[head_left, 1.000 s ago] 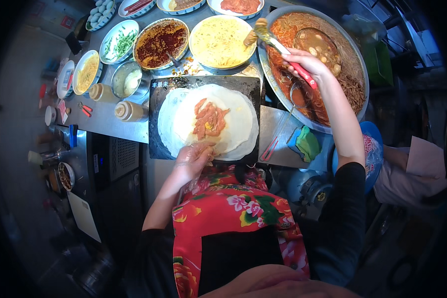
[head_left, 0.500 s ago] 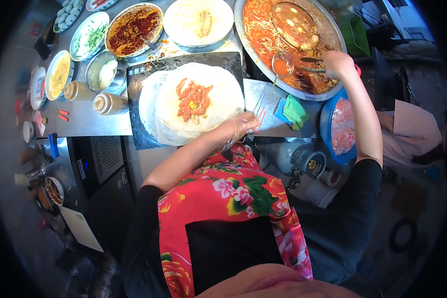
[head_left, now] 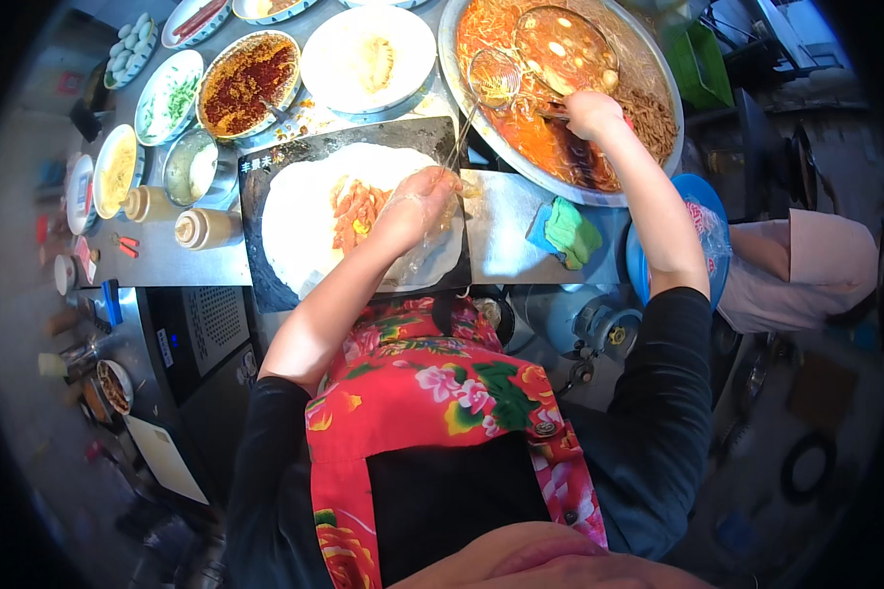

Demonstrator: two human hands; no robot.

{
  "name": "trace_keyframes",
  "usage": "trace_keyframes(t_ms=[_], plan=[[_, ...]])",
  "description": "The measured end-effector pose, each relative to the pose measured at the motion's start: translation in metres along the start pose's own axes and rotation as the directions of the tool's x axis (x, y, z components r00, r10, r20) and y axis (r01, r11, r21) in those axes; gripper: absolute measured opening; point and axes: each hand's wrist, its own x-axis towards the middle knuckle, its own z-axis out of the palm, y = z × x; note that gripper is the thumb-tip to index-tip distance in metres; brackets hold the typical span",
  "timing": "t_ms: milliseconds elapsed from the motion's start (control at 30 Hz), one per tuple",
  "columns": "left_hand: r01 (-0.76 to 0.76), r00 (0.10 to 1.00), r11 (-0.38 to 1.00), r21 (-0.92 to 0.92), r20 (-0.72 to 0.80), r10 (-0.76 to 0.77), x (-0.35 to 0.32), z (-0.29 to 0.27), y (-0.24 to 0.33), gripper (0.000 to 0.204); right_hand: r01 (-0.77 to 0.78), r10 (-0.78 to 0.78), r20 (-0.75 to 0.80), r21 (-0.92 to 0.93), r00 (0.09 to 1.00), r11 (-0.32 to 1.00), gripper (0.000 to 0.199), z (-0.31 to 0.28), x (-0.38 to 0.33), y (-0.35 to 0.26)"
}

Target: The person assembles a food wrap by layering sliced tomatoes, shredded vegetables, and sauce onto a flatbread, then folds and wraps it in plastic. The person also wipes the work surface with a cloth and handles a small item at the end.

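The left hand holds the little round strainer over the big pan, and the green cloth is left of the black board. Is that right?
Not quite: the green cloth is right of the black board, as the head view shows. The rest fits: the left hand holds the little round strainer over the big pan.

Whitish wrapper (head_left: 300, 211); red floral apron (head_left: 422, 393); sleeves (head_left: 658, 393) probably black.
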Motion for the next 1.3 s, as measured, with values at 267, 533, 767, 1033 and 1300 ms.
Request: trace_keyframes(t_ms=[267,533,767,1033,1300], plan=[[0.021,0.995,0.994,0.109,0.094,-0.031,0.011,0.008,-0.002,0.031,-0.031,0.032,-0.203,0.011,0.979,0.999,0.043,-0.085,-0.096,0.026],[0.277,0.955,0.918,-0.286,0.191,-0.228,0.025,0.021,-0.011,0.034,0.104,-0.099,0.041,-0.137,0.994,0.985,0.052,-0.080,-0.048,0.013],[0.207,0.978,0.946,-0.250,0.092,-0.190,0.018,0.004,-0.018,0.029,0.167,-0.170,0.014,0.106,0.985,0.980,0.037,-0.062,-0.031,-0.006],[0.163,0.983,0.977,-0.136,0.106,-0.149,0.028,0.021,-0.023,0.029,0.309,-0.298,-0.104,0.123,0.949,0.943,0.054,-0.089,-0.033,0.020],[0.355,0.931,0.891,-0.282,0.190,-0.311,0.020,0.020,-0.003,0.030,-0.158,0.060,-0.358,-0.250,0.932,0.955,0.029,-0.124,0.152,0.110]])
